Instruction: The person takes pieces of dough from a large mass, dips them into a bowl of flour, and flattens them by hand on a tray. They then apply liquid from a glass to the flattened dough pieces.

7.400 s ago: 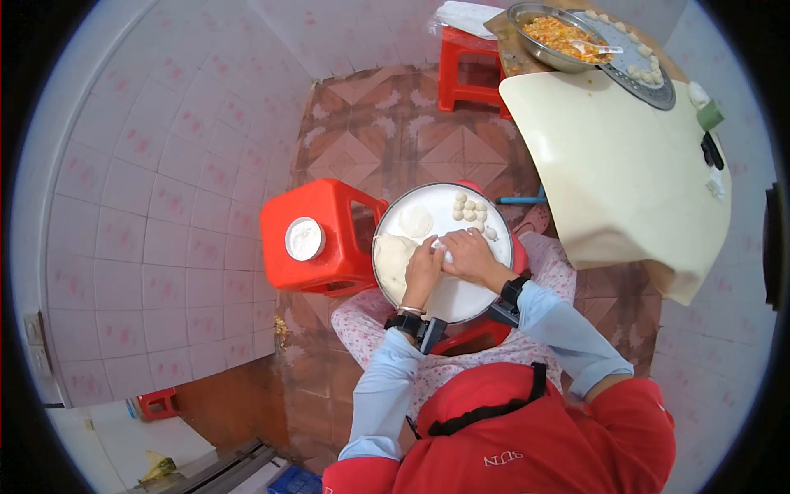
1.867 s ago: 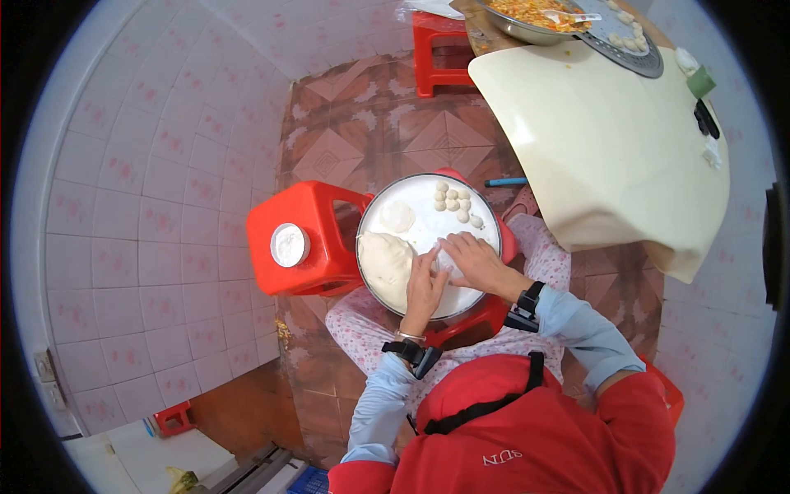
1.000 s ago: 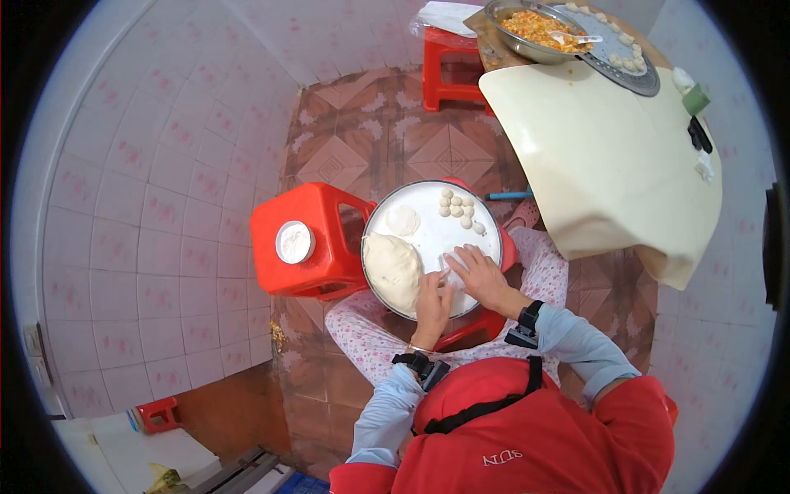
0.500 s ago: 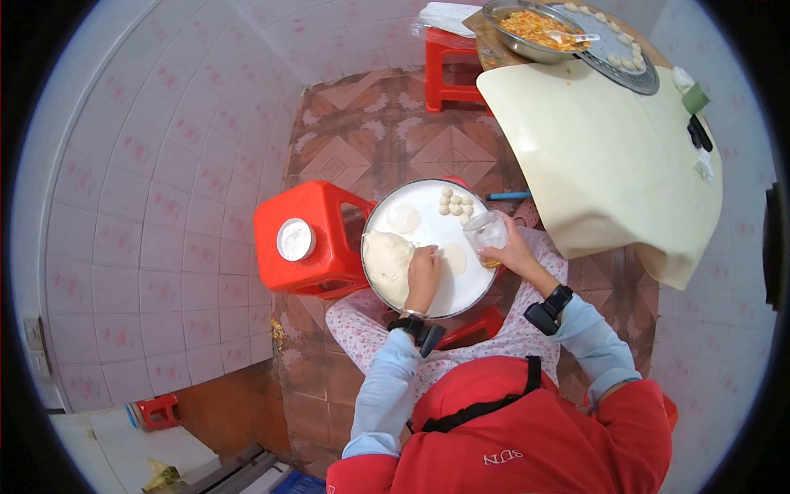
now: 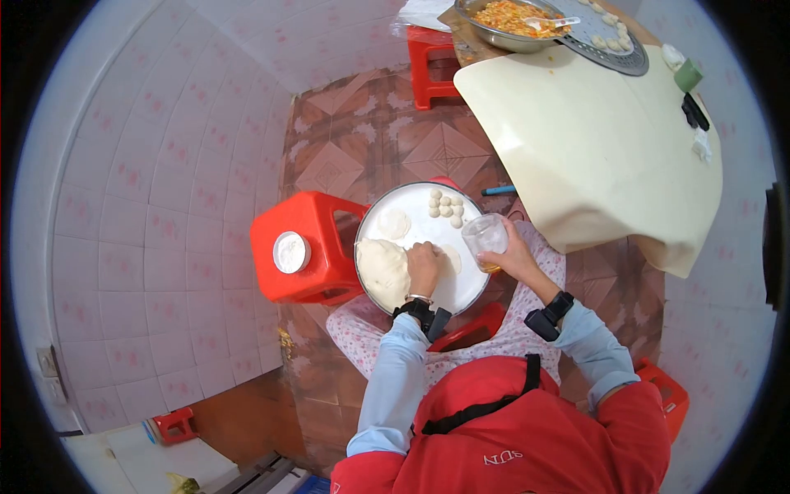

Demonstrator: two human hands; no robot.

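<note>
A round white tray (image 5: 457, 298) with a dark rim sits low before me. My left hand (image 5: 423, 272) is over it with fingers curled, between a large mound of dough (image 5: 381, 267) and a thin dough round (image 5: 450, 260). What its fingertips pinch, if anything, is hidden. My right hand (image 5: 516, 253) grips a clear glass (image 5: 484, 233), tilted over the tray's right side; its lower end looks amber. Several small dough balls (image 5: 445, 202) are grouped toward the far side. Another flat dough round (image 5: 393, 224) lies at the far left of the tray.
To the left, a red stool (image 5: 314, 216) bears a bowl of white powder (image 5: 291, 252). A cream sheet (image 5: 592, 140) drapes the table at right, near a metal bowl of chopped filling (image 5: 518, 41) and a perforated tray (image 5: 628, 62) with dough pieces. A second red stool (image 5: 421, 70) stands behind.
The view has shifted slightly. My left hand keeps its place beside the dough mound, and the glass stays in my right hand over the tray's right side.
</note>
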